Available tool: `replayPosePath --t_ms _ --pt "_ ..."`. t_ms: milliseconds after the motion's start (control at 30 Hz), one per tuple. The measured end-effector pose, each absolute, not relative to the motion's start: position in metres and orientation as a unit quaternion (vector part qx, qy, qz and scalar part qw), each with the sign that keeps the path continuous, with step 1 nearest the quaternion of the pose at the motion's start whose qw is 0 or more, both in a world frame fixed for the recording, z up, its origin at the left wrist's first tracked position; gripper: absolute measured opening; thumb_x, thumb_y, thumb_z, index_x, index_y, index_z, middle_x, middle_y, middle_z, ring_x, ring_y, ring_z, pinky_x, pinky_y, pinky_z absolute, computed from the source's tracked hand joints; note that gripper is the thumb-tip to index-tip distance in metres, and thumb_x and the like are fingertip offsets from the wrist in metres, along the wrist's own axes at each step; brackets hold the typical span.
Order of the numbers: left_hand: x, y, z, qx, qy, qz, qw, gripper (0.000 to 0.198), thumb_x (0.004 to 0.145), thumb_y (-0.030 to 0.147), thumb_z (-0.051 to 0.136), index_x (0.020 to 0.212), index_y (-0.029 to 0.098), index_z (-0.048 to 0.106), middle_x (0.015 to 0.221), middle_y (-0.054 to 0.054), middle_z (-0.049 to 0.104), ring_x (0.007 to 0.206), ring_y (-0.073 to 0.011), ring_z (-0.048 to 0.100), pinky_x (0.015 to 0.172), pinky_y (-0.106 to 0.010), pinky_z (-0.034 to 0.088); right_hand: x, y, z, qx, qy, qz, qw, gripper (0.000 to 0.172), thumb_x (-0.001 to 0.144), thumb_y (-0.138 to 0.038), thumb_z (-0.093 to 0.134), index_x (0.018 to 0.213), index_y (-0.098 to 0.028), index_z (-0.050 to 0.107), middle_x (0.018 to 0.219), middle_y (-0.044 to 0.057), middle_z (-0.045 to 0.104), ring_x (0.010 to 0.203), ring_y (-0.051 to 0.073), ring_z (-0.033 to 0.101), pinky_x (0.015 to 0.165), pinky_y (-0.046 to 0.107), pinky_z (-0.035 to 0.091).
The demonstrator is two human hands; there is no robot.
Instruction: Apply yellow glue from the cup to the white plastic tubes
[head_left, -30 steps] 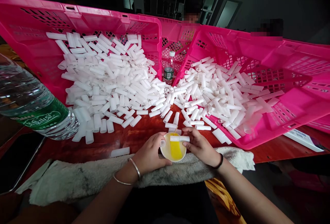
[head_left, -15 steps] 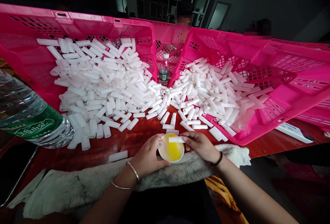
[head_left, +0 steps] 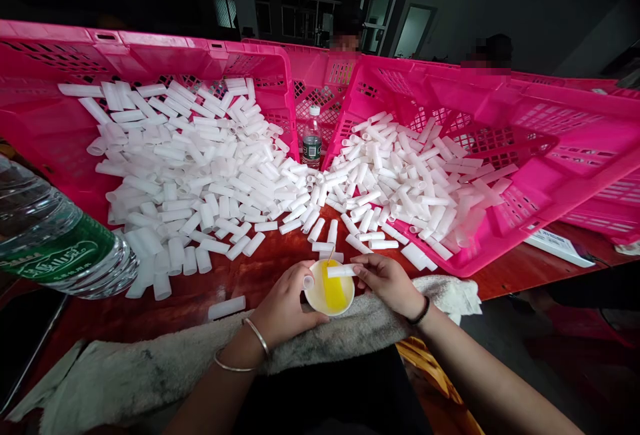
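My left hand (head_left: 287, 300) curls around the left side of a small round white bowl (head_left: 319, 305), its thumb along the near rim. A short white plastic tube (head_left: 308, 282) shows end-on in its fingers. Inside the bowl lies a bright yellow piece (head_left: 334, 293), with a thin stick (head_left: 331, 253) jutting over the far rim. Between thumb and fingers my right hand (head_left: 387, 283) pinches another white tube (head_left: 340, 271), held level over the bowl. Whether that tube touches the yellow piece, I cannot tell.
Heaped white tubes spill from two pink crates (head_left: 280, 65) (head_left: 525, 221). A large water bottle (head_left: 60, 241) leans in at left; a smaller bottle (head_left: 312, 138) stands between the crates. A grey towel (head_left: 165, 355) lines the red table's (head_left: 505, 278) near edge. Two people are partly visible beyond.
The whole view has shifted slightly, so the scene sits a little further left. Both hands keep the same hold, and the right hand's tube stays over the bowl.
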State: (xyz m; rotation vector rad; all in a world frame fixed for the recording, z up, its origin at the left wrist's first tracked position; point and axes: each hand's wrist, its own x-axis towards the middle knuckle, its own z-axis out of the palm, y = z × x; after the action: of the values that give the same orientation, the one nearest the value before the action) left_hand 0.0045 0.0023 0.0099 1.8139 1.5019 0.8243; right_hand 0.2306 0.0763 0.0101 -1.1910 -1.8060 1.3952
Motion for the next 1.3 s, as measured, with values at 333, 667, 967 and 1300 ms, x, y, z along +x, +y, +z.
replayPosePath --t_ms 333,667,967,1300 --pt "0.005 0.001 0.011 0.686 0.579 0.311 0.313 0.063 0.055 0.03 0.081 0.108 0.022 0.049 0.131 -0.011 0.05 0.12 -0.0308 0.048 0.098 -0.047 0.044 0.233 0.077 -0.001 -0.388 -0.657 0.557 0.328 0.035 0.08 -0.042 0.062 0.108 -0.022 0.053 0.08 0.002 0.061 0.058 0.014 0.058 0.046 0.026 0.049" --pt "-0.003 -0.001 0.027 0.699 0.591 0.332 0.229 0.035 0.077 0.031 0.063 0.105 0.019 0.046 0.131 -0.016 0.045 0.118 -0.0278 0.05 0.095 -0.043 0.047 0.253 0.071 0.032 -0.339 -0.777 0.355 0.394 0.013 0.085 -0.022 0.058 0.098 -0.022 0.058 0.095 0.007 0.063 0.09 0.02 0.061 0.079 0.035 0.051" --pt "0.02 -0.011 0.074 0.819 0.497 0.284 0.039 0.028 0.09 0.019 0.047 0.118 0.018 0.048 0.107 -0.009 0.063 0.098 -0.023 0.059 0.086 -0.038 0.051 0.241 0.034 0.08 -0.319 -0.74 0.45 0.384 0.016 0.088 -0.026 0.056 0.102 -0.02 0.059 0.091 0.006 0.064 0.079 0.016 0.061 0.069 0.027 0.051" --pt "0.054 -0.038 0.089 0.729 0.509 0.289 0.354 0.027 0.093 0.033 0.038 0.094 0.015 0.059 0.071 -0.003 0.058 0.06 -0.0144 0.053 0.055 -0.026 0.044 0.239 0.024 0.103 -0.248 -0.853 0.335 0.314 0.021 0.093 -0.023 0.043 0.077 -0.018 0.056 0.07 0.002 0.059 0.064 0.012 0.054 0.063 0.024 0.043"
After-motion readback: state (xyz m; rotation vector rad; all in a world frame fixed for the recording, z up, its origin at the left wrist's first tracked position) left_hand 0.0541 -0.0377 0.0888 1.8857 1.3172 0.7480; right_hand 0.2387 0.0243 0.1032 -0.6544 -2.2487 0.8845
